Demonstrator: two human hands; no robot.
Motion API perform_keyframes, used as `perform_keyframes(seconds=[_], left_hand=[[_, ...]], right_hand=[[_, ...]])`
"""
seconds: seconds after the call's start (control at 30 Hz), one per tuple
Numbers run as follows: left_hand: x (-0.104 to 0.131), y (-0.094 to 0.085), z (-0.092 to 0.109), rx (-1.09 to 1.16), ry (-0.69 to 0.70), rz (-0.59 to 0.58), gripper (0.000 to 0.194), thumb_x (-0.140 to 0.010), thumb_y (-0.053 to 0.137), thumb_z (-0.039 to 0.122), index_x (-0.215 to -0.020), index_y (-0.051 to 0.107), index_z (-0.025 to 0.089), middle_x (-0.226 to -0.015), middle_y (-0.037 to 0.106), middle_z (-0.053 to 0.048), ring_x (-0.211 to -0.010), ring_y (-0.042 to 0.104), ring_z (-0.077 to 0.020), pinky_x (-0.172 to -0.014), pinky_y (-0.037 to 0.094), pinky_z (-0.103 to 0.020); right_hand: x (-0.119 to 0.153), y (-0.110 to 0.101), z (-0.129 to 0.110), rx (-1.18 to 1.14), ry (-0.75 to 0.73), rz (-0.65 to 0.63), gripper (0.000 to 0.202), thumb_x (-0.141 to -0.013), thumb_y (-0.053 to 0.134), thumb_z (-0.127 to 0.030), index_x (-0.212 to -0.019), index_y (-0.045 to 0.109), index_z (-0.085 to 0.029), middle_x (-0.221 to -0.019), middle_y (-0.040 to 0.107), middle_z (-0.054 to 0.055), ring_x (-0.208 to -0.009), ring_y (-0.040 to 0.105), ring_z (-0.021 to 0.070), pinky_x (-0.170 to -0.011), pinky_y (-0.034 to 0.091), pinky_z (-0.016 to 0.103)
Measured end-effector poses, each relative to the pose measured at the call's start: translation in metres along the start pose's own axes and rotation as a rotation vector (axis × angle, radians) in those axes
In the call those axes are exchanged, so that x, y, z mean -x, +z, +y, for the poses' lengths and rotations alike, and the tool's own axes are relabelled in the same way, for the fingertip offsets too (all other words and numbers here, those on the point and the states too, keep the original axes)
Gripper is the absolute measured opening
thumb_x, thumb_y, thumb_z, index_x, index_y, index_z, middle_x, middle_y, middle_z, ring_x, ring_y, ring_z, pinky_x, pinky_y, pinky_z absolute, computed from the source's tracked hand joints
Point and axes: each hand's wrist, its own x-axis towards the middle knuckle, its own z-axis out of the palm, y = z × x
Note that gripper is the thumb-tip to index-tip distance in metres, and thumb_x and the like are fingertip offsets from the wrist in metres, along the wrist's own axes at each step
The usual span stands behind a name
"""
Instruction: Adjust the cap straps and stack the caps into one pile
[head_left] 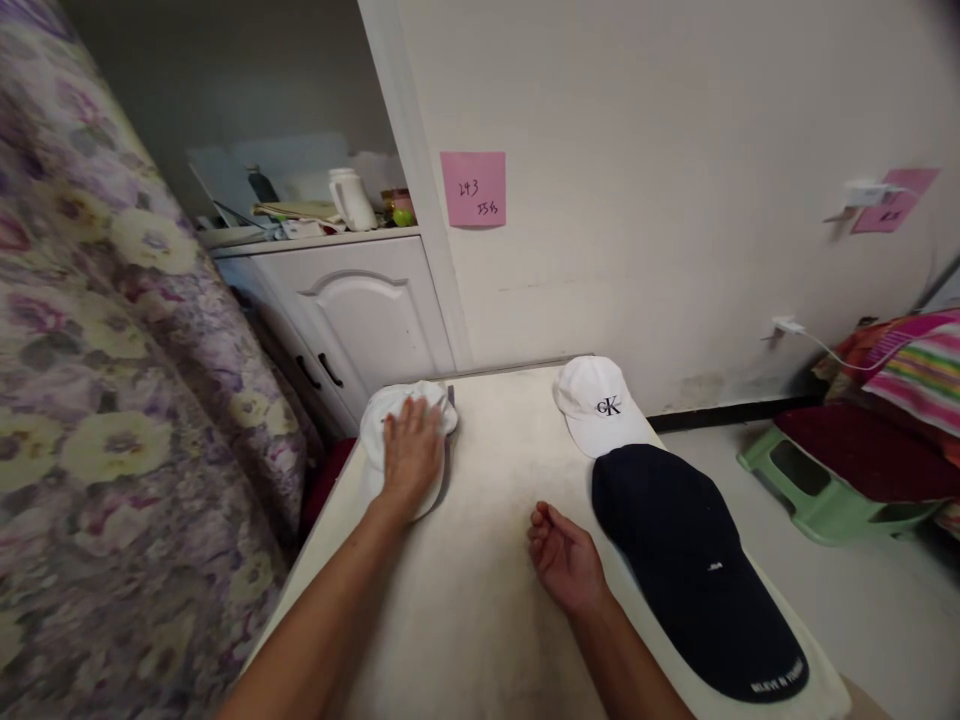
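My left hand [414,450] lies with its fingers stretched out over a white cap [375,415] on the left side of the table [480,600]. The hand is slightly blurred and covers part of that cap. Above the middle of the table is my right hand [564,565], palm turned up and fingers curled closed, with nothing visible in them. To its right is a dark navy cap [675,540], with small white lettering on its front and along its brim edge. Behind that one, a white cap with black "CK" letters [596,405] sits near the table's far right corner.
A floral curtain [135,400] hangs at the left, close to the table. A white cabinet [360,310] holds a white jug [351,200] and other items. The wall with a pink note [474,190] borders the far edge. A green stool [825,500] stands on the right.
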Motion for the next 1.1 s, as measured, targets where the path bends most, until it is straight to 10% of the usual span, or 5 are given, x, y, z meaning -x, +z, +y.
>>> perform_keyframes(seconds=[0.5,1.1], left_hand=[[0.045,0.011,-0.034,0.089,-0.439,0.132,0.113,-0.074,0.071,0.060,-0.156,0.016,0.004,-0.161,0.011,-0.030,-0.147,0.023,-0.0454,-0.115,0.032,-0.055],[0.129,0.013,-0.015,0.277,-0.672,0.147,0.100,-0.077,0.069,0.057,-0.153,0.025,0.010,-0.151,0.036,-0.025,-0.144,0.033,-0.0390,-0.115,0.033,-0.055]], right_hand=[[0.003,0.001,0.002,0.009,-0.006,0.016,0.010,-0.078,0.075,-0.012,-0.087,0.070,-0.012,-0.072,0.071,0.002,-0.056,0.063,0.0078,-0.052,0.054,0.017],[0.009,-0.003,0.004,0.045,0.001,0.002,0.017,-0.074,0.080,-0.015,-0.088,0.071,-0.012,-0.072,0.071,0.001,-0.056,0.062,0.0073,-0.052,0.053,0.016]])
